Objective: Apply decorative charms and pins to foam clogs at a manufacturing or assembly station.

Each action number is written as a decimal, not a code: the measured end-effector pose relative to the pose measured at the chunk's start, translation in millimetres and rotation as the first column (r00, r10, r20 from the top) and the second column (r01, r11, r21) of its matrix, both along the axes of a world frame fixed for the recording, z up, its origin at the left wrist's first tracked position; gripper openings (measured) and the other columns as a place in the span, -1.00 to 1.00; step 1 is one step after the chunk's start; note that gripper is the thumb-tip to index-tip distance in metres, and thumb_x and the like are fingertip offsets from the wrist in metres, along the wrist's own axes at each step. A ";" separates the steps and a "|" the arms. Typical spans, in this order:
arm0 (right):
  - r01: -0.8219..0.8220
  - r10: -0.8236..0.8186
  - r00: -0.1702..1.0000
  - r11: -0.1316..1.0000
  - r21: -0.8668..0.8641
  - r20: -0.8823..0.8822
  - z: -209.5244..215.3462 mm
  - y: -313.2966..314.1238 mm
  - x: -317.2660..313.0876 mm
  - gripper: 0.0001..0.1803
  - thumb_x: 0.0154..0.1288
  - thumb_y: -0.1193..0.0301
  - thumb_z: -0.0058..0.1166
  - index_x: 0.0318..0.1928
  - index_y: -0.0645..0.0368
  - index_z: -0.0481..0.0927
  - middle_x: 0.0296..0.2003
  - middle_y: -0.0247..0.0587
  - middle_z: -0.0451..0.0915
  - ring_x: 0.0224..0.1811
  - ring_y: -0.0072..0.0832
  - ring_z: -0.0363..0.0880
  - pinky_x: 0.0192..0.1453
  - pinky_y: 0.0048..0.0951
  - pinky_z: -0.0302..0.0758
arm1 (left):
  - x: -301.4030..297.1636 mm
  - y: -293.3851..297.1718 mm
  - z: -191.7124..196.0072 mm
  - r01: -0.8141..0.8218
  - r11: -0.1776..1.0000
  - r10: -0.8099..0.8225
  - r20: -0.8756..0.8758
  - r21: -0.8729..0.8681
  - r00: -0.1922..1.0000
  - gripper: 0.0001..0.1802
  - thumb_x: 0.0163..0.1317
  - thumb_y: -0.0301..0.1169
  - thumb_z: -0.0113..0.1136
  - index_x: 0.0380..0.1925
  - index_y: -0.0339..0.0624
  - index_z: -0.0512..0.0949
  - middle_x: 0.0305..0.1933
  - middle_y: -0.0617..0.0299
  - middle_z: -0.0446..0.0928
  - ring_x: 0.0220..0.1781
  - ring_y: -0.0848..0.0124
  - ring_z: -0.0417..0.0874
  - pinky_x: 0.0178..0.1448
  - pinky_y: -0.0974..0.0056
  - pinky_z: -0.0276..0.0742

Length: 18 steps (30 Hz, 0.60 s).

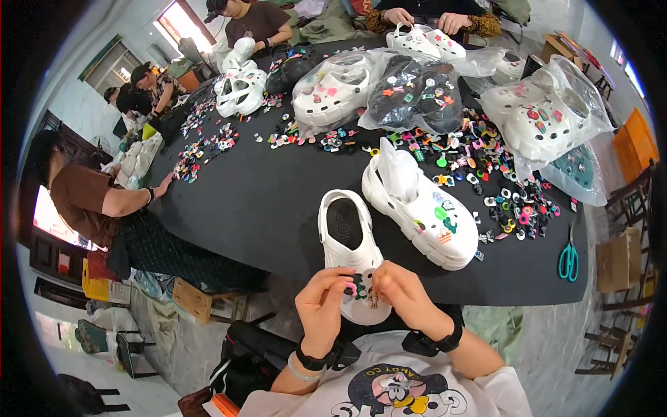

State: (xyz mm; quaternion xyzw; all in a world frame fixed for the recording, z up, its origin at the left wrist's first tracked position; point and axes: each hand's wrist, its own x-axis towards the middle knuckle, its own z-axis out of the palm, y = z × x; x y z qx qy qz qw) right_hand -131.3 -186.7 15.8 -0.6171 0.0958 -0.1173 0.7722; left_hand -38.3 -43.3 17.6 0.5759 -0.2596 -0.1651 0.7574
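A white clog (pixel 338 254) with a black insole lies before me at the table's near edge, its toe toward me. Dark green charms sit on its toe. My left hand (pixel 322 309) is closed at the toe's left side, with a small pink shoe charm (pixel 350 288) at its fingertips. My right hand (pixel 406 295) pinches at the toe's right side, beside a small brown figure charm (pixel 374 300). Whatever is between the right fingertips is hidden. Just right of this clog lies another white clog (pixel 455 233), decorated with colourful charms and stuffed with white wrapping.
Loose charms (pixel 514 208) lie in heaps across the black table (pixel 264 208). Bagged white clogs (pixel 333 94) and bagged black clogs (pixel 415 97) stand farther back. Teal scissors (pixel 569 260) lie at the right edge. Several people work around the table; one person's hand (pixel 164 184) rests on its left edge.
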 end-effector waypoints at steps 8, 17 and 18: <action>0.096 -0.044 0.990 0.909 -0.404 0.137 7.4 9.6 1.8 -0.67 0.20 0.31 0.33 -0.18 0.23 0.50 -0.40 -0.22 0.45 -0.48 -0.52 0.42 -0.37 -0.48 0.42 | -6.0 3.0 8.5 -0.279 0.944 0.121 0.599 0.178 0.791 -0.88 0.10 -0.64 0.30 -0.31 -0.36 0.67 -0.15 0.02 0.68 -0.22 0.30 0.69 -0.12 0.35 0.57; 0.006 -0.013 0.998 0.994 -0.110 -0.066 -3.2 2.5 -1.7 -0.78 0.35 0.41 0.15 -0.10 0.25 0.49 -0.39 -0.29 0.49 -0.47 -0.62 0.47 -0.39 -0.55 0.42 | -7.8 7.0 6.2 -0.163 0.933 -0.090 0.646 0.321 0.758 -0.72 0.20 -0.69 0.14 -0.08 -0.42 0.61 0.04 -0.07 0.60 -0.13 0.25 0.71 -0.01 0.29 0.60; -0.010 0.007 0.997 0.999 -0.045 -0.073 -5.0 0.4 -2.0 -0.79 0.37 0.41 0.12 -0.09 0.25 0.48 -0.39 -0.32 0.49 -0.47 -0.66 0.48 -0.40 -0.58 0.41 | -6.6 7.3 4.7 -0.211 0.924 -0.051 0.649 0.320 0.759 -0.71 0.21 -0.70 0.13 -0.05 -0.41 0.60 0.06 -0.07 0.59 -0.14 0.27 0.71 -0.02 0.30 0.61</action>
